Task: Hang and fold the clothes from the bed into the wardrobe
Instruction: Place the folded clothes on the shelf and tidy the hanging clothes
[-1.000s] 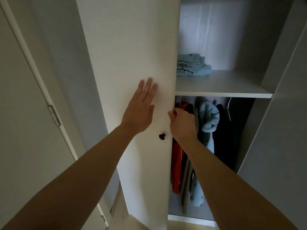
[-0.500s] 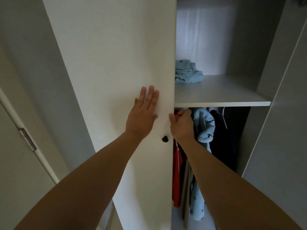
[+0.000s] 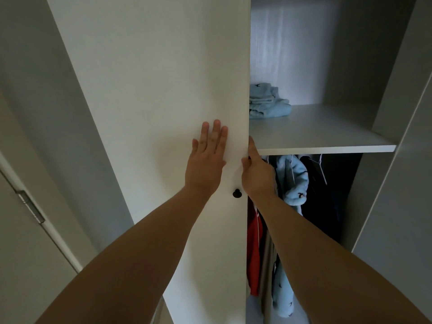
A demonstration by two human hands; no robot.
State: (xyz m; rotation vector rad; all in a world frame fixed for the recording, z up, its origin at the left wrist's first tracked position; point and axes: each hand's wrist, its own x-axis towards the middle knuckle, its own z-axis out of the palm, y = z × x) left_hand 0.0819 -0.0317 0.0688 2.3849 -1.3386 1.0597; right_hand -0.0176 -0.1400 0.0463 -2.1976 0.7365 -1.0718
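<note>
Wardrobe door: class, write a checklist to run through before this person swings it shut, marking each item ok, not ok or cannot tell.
1. Left hand flat on the wardrobe door: ok.
2. Right hand clear of the door's edge: not ok, it grips it.
3. Folded blue clothes set back from the shelf front: ok.
4. Hanging clothes clear of the door's swing: cannot tell.
5. Knob free: ok.

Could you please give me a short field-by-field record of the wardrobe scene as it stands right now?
Left hand: flat, fingers straight, pressed on the front of the white wardrobe door
Right hand: grips the door's free edge, just above the black knob
Shelf: folded light blue clothes at its left end
Below the shelf: red garment, light blue fleece and dark garment, all hanging
</note>
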